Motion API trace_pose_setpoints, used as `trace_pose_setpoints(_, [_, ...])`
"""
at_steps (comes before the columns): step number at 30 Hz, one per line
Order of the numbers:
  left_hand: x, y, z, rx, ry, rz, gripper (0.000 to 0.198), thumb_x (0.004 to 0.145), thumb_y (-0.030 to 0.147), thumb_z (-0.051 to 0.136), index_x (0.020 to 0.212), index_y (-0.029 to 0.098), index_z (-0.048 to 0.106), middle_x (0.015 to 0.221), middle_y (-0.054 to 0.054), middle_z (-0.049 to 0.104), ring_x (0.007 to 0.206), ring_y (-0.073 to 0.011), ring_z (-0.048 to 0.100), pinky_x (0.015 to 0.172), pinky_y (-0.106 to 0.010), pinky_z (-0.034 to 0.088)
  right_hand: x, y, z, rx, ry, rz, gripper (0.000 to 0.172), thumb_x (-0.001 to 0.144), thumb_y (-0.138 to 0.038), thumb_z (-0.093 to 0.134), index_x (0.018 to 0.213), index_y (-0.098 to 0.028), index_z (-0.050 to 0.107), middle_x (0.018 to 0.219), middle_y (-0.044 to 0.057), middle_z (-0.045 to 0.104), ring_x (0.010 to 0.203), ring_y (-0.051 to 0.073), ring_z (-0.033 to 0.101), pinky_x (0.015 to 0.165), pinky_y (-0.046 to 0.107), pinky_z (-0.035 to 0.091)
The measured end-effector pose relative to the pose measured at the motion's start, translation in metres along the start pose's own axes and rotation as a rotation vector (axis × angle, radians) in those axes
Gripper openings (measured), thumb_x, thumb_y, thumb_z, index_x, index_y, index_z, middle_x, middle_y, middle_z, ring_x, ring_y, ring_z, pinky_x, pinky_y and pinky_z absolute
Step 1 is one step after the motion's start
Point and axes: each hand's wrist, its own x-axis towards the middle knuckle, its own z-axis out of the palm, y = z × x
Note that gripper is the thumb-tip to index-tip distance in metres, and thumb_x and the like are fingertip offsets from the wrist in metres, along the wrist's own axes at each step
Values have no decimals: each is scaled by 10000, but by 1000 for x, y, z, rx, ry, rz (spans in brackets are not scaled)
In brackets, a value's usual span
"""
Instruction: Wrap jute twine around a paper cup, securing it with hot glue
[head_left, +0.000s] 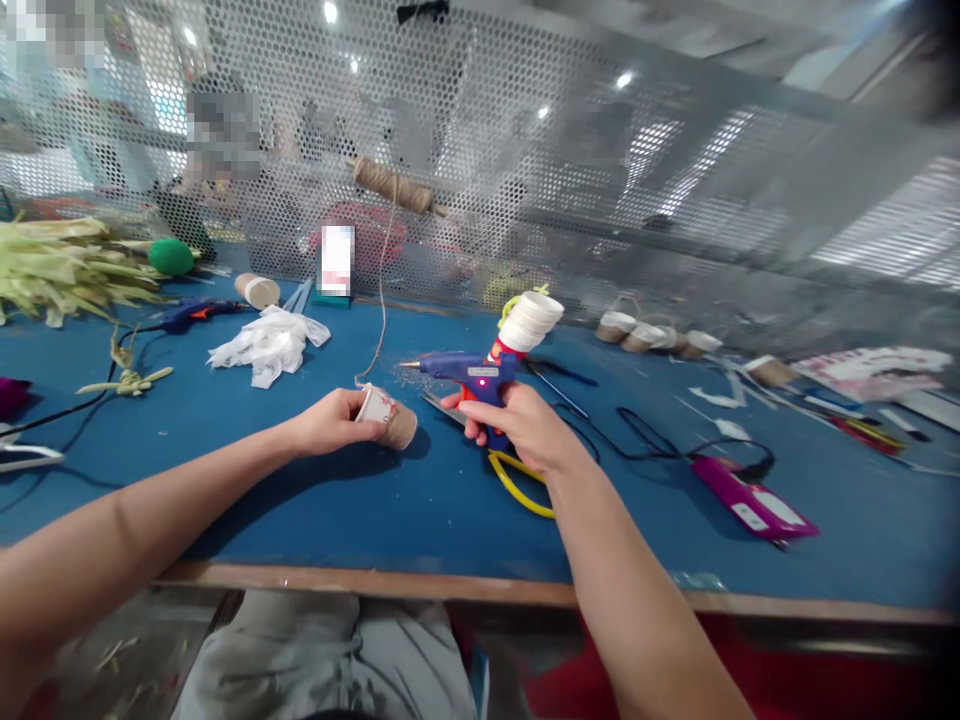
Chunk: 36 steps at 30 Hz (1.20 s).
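My left hand (337, 422) is closed around a small paper cup (390, 420) that lies tilted just above the table, its lower part wrapped in brown twine. A loose strand of twine (383, 290) rises from the cup to a spool (394, 185) on the perforated screen. In my right hand (517, 420) is a blue hot glue gun (469, 370), its metal nozzle pointing left toward the cup, with a small red light lit. Yellow-handled scissors (517, 485) lie under that hand, partly hidden. Behind the glue gun stands a stack of white paper cups (531, 318).
A purple power strip (750, 500) with black cable lies at the right. Several twine-wrapped cups (637, 332) stand by the screen (465, 120). Leftward are white crumpled material (271, 345), a second glue gun (191, 313), a phone (336, 262) and pale husks (67, 265).
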Motion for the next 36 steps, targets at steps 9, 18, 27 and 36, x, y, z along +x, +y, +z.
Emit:
trace_pose_setpoints(9, [1,0,-3,25,-24,58,293,696,299,574,904,93,578,887,-76,630,798,-168,565,777,-295,429,-10,-8,8,-329,50,11,212,666,-355,593,608,-161,530,372,-44,443,348,92,417,407,235,361])
trace_pose_setpoints(18, [2,-3,-4,49,-8,41,284,705,288,554,909,90,570,879,-69,620,786,-155,563,760,-275,424,-14,-9,13,-415,87,30,221,659,-357,592,552,-194,488,382,-36,450,340,107,426,383,243,357])
trace_pose_setpoints(27, [1,-1,-3,17,-21,30,350,715,279,545,999,76,547,967,-98,614,862,-180,570,819,-314,420,-16,-9,12,-465,89,12,211,669,-355,577,564,-187,504,399,-37,457,356,100,412,386,237,336])
trace_pose_setpoints(36, [0,2,-2,28,-22,21,350,714,281,544,990,66,545,944,-99,616,851,-182,568,815,-311,423,-15,-8,12,-436,105,13,207,671,-356,578,580,-183,510,401,-43,448,369,101,407,399,239,341])
